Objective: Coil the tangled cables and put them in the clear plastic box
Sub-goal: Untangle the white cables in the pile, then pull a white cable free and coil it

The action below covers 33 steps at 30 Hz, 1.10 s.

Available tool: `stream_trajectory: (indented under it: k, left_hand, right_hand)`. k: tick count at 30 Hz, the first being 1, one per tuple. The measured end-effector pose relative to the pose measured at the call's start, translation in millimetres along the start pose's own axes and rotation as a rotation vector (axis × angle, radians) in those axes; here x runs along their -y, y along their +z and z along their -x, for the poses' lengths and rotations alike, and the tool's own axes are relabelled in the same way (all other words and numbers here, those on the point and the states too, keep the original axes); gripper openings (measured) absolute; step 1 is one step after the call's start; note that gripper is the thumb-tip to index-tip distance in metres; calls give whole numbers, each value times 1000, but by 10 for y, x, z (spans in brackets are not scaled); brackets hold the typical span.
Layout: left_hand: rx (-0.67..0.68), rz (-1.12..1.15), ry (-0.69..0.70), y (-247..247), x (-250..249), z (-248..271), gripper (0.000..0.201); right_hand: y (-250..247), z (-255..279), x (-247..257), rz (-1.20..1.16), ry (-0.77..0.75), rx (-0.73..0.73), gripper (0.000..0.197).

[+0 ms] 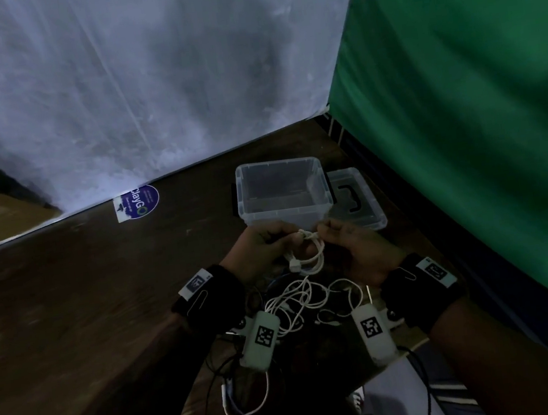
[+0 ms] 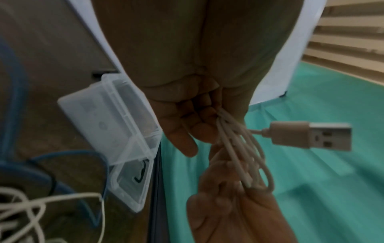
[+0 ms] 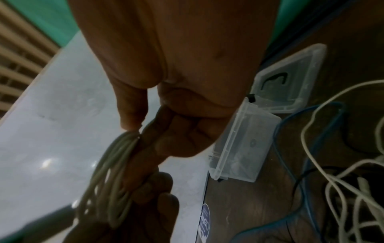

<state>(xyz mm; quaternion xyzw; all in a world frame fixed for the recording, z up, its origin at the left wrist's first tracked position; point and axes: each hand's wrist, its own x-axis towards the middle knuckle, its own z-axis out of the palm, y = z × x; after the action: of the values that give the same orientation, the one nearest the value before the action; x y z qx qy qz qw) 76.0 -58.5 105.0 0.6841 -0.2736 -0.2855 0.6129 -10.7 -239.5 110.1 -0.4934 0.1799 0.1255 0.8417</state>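
Both hands hold a small coil of white USB cable [image 1: 309, 253] in the air just in front of the clear plastic box [image 1: 283, 199]. My left hand [image 1: 263, 246] grips one side of the coil [image 2: 245, 157]; its USB plug [image 2: 309, 136] sticks out to the right in the left wrist view. My right hand [image 1: 350, 246] pinches the bundled loops [image 3: 112, 172] between thumb and fingers. The box stands open, with nothing seen inside. A tangle of white, blue and black cables [image 1: 298, 304] lies on the brown table [image 1: 87, 299] beneath my wrists.
The box's clear lid [image 1: 358, 200] with a black handle lies right of the box. A round blue sticker [image 1: 139, 201] sits at the table's back edge. White plastic sheeting [image 1: 147, 85] hangs behind, a green cloth [image 1: 461, 115] on the right. The table's near edge is by my right wrist.
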Motion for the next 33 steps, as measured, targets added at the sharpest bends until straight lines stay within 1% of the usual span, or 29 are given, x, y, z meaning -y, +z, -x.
stream_trajectory:
  k: [2, 3, 5, 6, 7, 9, 11, 12, 15, 17, 18, 20, 21, 23, 24, 25, 26, 27, 28, 29, 31, 33]
  left_hand:
    - [36, 85, -43, 21, 28, -26, 19]
    - [63, 125, -62, 34, 26, -51, 20]
    - [94, 219, -97, 73, -20, -96, 18]
    - [105, 241, -111, 95, -47, -120, 17]
    - [106, 214, -113, 113, -65, -153, 18]
    - [67, -31, -66, 137, -75, -222, 17]
    - [17, -257, -36, 169, -19, -282, 14]
    - [-13, -312, -42, 203, 20, -312, 14]
    - [-66, -357, -76, 375, 126, -377, 17]
    - [-40, -339, -112, 491, 220, -424, 19]
    - [-22, -339, -141, 538, 288, -455, 20]
    - [19, -425, -234, 595, 479, -512, 23]
    - [44, -495, -281, 606, 591, -527, 26]
    - [148, -632, -346, 609, 826, -493, 26]
    - [207, -684, -358, 615, 941, -454, 26]
    - [254, -719, -375, 612, 1060, -414, 27]
    - [278, -739, -394, 610, 1133, -369, 30]
    - [290, -762, -419, 605, 1202, -339, 32]
    - [293, -788, -423, 609, 1248, -317, 34]
    - [280, -809, -413, 611, 1293, -308, 34]
    - [242, -835, -382, 617, 1328, -310, 35]
    - [252, -871, -367, 619, 1335, -333, 40]
  right_hand:
    - [-82, 22, 17, -39, 44, 71, 26]
    - [-120, 36, 30, -60, 51, 106, 30]
    - [-168, 68, 66, -88, 58, 132, 28]
    - [-179, 86, 89, -88, 60, 111, 24]
    - [-188, 100, 113, -66, 54, 64, 19]
    - [-223, 107, 143, 102, 5, -71, 13]
    - [-271, 110, 140, 354, -84, -156, 16]
    - [-304, 110, 115, 428, -123, -182, 19]
    - [-438, 91, -6, 536, -201, -259, 13]
    - [-589, 43, -114, 596, -210, -308, 9]
    - [-675, 22, -162, 614, -202, -365, 10]
    - [-1000, -60, -303, 694, -149, -555, 12]
    - [-1211, -105, -386, 752, -93, -658, 14]
    - [-1669, -204, -592, 803, 83, -805, 16]
    - [-1902, -266, -719, 807, 166, -834, 14]
    - [-1999, -289, -778, 793, 220, -852, 12]
    - [-1995, -282, -797, 768, 259, -854, 11]
    - [-1923, -259, -785, 721, 280, -852, 10]
    - [-1854, -233, -776, 685, 303, -823, 6]
    - [-1809, -233, -798, 634, 312, -801, 7]
    - [-1811, -271, -864, 651, 302, -768, 21]
    - [-1799, -278, -888, 717, 313, -724, 31]
